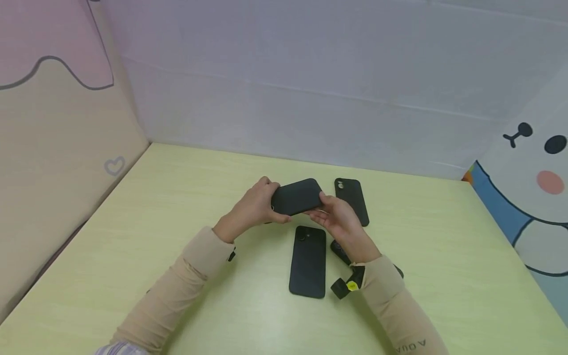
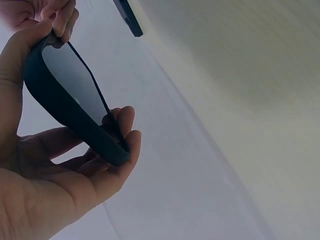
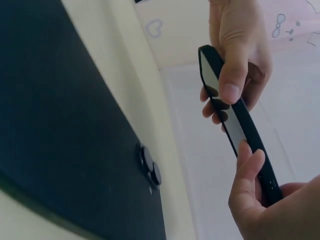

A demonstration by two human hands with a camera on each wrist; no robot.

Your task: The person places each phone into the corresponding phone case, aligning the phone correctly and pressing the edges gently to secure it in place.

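Both hands hold a phone in a black case [image 1: 296, 197] up over the table, the case's dark back facing up in the head view. My left hand [image 1: 256, 201] grips its left end, thumb along the near edge. At the right end, my right hand [image 1: 340, 219] pinches the corner between thumb and fingers. From below, the left wrist view shows the glossy screen [image 2: 75, 80] framed by the case rim, fingers curled at its edges. Directly nearer than the hands, a black phone [image 1: 307, 262] lies back up, its camera lenses [image 3: 150, 166] large in the right wrist view.
Beyond the right hand lies a black phone case [image 1: 352, 199] with camera holes. Another dark, flat thing [image 1: 339, 250] is partly hidden under the right forearm. A pale wall panel [image 1: 284, 98] stands along the far edge of the light yellow table [image 1: 199, 172], with printed panels at both sides.
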